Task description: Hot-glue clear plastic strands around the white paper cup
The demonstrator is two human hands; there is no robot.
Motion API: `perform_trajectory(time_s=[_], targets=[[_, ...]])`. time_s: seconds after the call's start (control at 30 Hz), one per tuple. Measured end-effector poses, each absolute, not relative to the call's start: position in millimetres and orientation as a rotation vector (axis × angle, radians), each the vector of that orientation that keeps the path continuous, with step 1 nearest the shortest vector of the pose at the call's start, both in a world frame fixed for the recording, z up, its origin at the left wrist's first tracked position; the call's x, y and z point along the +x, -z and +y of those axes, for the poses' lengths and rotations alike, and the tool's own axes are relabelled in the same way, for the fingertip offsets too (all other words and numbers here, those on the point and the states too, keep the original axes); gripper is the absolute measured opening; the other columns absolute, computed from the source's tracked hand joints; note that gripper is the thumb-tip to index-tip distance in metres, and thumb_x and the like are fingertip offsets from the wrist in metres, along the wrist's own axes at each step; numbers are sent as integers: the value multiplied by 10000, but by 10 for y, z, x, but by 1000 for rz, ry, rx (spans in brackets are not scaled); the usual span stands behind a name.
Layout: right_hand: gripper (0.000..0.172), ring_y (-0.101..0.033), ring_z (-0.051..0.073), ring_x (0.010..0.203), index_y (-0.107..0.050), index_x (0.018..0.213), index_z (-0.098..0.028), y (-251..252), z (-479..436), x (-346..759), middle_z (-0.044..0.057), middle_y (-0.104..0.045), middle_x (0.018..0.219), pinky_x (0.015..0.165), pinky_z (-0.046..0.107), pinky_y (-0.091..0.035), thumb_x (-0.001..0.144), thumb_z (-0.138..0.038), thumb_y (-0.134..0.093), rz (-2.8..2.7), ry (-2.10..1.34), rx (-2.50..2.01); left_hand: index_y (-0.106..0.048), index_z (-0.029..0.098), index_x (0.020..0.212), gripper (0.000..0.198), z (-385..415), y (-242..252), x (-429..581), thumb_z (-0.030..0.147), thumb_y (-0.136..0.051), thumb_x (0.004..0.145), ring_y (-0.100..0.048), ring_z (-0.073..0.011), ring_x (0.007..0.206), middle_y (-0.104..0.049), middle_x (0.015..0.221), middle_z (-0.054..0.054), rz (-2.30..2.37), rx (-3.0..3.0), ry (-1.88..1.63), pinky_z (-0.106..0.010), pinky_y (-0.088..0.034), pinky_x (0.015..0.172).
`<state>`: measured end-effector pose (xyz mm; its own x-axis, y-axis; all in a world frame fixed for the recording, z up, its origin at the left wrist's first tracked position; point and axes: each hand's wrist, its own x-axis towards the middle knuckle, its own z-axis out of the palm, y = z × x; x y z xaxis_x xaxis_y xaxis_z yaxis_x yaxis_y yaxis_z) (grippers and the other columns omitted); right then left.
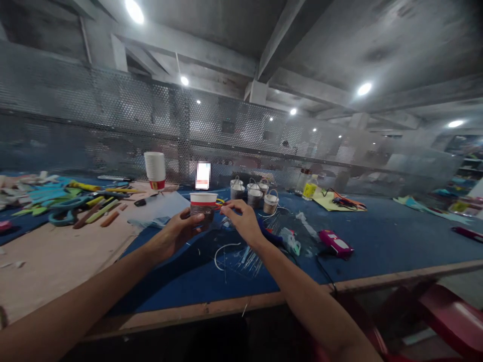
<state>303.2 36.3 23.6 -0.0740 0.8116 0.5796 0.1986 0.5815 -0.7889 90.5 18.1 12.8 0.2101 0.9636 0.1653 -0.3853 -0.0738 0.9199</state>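
Note:
My left hand [175, 234] is wrapped round a small paper cup [204, 200] with a white rim, a red band and a dark brown lower part. The cup is held upright above the blue table top [169, 284]. Just right of the cup, my right hand [244, 222] has its thumb and fingertips pinched together; what they hold, if anything, is too small to make out. Behind my right hand stand several little bucket-like cups [270, 203] with thin arched handles. A curved white strip [216, 256] and loose thin clear strands [251, 261] lie below the hands.
At the back are a stack of paper cups [154, 168], a lit phone [203, 175] and a yellow-labelled bottle [310, 188]. Scissors [62, 213] and tools lie left. A magenta device [335, 244] with a cable sits right. Perforated panels [211, 118] close the far side.

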Motion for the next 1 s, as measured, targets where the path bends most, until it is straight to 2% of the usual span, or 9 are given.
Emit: perform_trajectory(time_s=[0.23, 0.5, 0.67, 0.77, 1.0], targets=[[232, -695, 195, 820, -768, 793, -210, -188, 395, 3014, 26, -787, 849, 807, 302, -512, 889, -418, -731, -1553, -800, -898, -867, 217, 1173, 424, 159, -129, 921, 321, -970, 775, -768, -313, 1224, -850, 1296, -117, 654, 1150, -1239, -374, -627, 999], [195, -722, 193, 816, -734, 752, -207, -212, 381, 3012, 9, -766, 778, 836, 298, -531, 874, -358, -724, -1520, -863, -906, -860, 221, 1191, 379, 192, -80, 892, 325, -924, 832, -737, -324, 1303, -818, 1377, -126, 636, 1182, -1180, -381, -606, 1049], [194, -725, 206, 791, -712, 725, -212, -236, 355, 3003, 5, -741, 737, 813, 308, -541, 860, -350, -723, -1496, -891, -890, -845, 206, 1208, 450, 184, -91, 892, 323, -948, 785, -751, -366, 1273, -822, 1354, -154, 653, 1168, -1189, -430, -610, 1051], [193, -728, 213, 795, -697, 705, -216, -245, 347, 2996, 9, -731, 724, 804, 309, -543, 855, -336, -718, -1489, -891, -914, -846, 199, 1205, 468, 152, -118, 904, 322, -964, 769, -770, -363, 1230, -828, 1336, -164, 660, 1154, -1189, -427, -611, 1043], [217, -700, 202, 778, -693, 721, -211, -169, 407, 2999, 3, -719, 740, 780, 292, -522, 831, -394, -731, -1502, -851, -943, -842, 204, 1231, 441, 140, -106, 907, 312, -933, 813, -740, -354, 1293, -805, 1396, -149, 627, 1168, -1166, -399, -619, 1017]])
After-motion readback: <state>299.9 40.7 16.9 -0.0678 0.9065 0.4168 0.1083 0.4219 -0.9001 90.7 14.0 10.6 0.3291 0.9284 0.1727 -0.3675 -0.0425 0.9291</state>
